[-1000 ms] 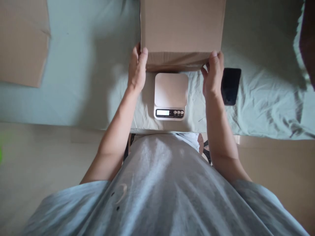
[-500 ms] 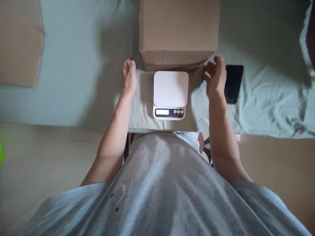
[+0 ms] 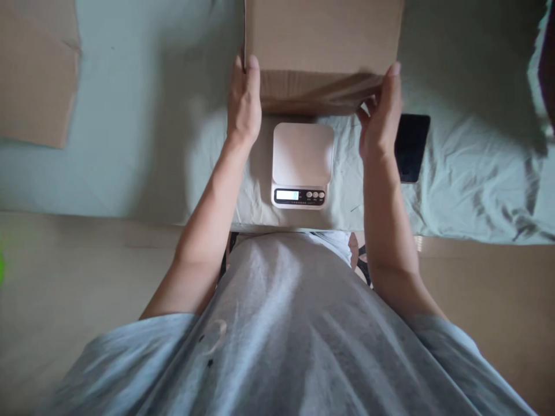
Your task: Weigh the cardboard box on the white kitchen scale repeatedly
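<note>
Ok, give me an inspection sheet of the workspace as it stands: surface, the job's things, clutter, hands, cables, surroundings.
Surface: pale green sheet, wrinkled toward the right side.
Job's things: cardboard box, held at its near corners; white scale just in front of it, platform bare, display lit, reading too small to tell.
Clutter: black phone lying screen dark beside the right hand; flat cardboard piece at far left.
Hands: left hand in a grip on the box's left near corner; right hand on the right near corner.
Cables: nothing seen.
Surroundings: brown floor or base below the sheet's edge; the person's grey shirt fills the foreground.
</note>
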`<state>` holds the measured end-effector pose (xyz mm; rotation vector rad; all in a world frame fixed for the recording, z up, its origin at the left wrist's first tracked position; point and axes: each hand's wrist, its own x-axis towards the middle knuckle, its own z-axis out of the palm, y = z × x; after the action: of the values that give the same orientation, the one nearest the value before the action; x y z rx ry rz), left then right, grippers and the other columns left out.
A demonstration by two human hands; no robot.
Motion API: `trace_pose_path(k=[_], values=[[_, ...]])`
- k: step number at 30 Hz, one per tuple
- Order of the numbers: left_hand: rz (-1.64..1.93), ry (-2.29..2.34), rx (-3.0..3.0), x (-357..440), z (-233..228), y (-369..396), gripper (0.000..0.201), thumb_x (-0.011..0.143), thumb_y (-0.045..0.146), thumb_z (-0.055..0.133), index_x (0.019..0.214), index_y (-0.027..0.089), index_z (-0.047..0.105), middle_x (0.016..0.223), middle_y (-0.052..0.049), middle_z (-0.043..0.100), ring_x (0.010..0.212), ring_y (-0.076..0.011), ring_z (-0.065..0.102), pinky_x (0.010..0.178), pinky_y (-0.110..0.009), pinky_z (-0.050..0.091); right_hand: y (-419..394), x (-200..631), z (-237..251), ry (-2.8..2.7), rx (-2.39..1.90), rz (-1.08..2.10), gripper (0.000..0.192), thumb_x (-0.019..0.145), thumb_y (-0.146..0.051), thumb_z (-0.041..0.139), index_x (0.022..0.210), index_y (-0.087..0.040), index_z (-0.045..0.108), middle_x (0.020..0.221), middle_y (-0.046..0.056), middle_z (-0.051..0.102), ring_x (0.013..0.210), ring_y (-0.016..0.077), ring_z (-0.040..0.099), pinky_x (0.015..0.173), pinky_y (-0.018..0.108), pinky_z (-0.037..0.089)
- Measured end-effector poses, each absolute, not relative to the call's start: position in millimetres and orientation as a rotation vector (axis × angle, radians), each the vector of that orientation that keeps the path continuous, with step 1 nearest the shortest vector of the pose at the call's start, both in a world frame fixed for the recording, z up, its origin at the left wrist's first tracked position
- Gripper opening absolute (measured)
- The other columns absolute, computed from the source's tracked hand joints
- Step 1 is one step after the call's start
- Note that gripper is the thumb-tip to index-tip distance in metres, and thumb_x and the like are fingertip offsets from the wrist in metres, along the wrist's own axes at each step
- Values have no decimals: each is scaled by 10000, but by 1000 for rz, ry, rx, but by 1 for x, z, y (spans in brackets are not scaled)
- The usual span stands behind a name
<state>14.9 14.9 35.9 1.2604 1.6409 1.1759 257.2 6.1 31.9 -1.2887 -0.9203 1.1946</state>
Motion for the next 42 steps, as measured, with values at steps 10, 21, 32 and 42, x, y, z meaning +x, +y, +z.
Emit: trace_pose_path(k=[10,21,32,42], values=[[1325,1481,1354,3,69,-78,758,733,773,475,1343,327,416,1468,74,411,1401,-244,328,1169,-415,358,-78,271,80,-1057,-1093,1138,364,810,-519,533,1139,-377,593,1222,-22,592,1198,233,533,960,438,508],[1256,1520,1272,18,64,-146,536,841,620,517,1311,367,461,1442,29,461,1353,-245,427,1139,-416,379,-137,271,66,-1024,-1336,1102,363,815,-543,519,1148,-409,580,1179,-23,604,1202,246,550,977,490,508],[1258,1499,1269,8,50,-144,565,851,699,383,1330,400,420,1490,62,367,1429,-207,292,1169,-413,318,-141,275,55,-927,-1264,1126,436,827,-568,460,1192,-358,576,1241,10,599,1203,239,549,1027,490,431],[1263,1567,1214,-4,46,-147,640,812,721,442,1324,336,435,1450,0,431,1432,-233,285,1108,-376,376,-139,284,54,-910,-1270,1148,460,812,-550,466,1204,-336,577,1236,6,613,1185,247,558,1065,515,367]])
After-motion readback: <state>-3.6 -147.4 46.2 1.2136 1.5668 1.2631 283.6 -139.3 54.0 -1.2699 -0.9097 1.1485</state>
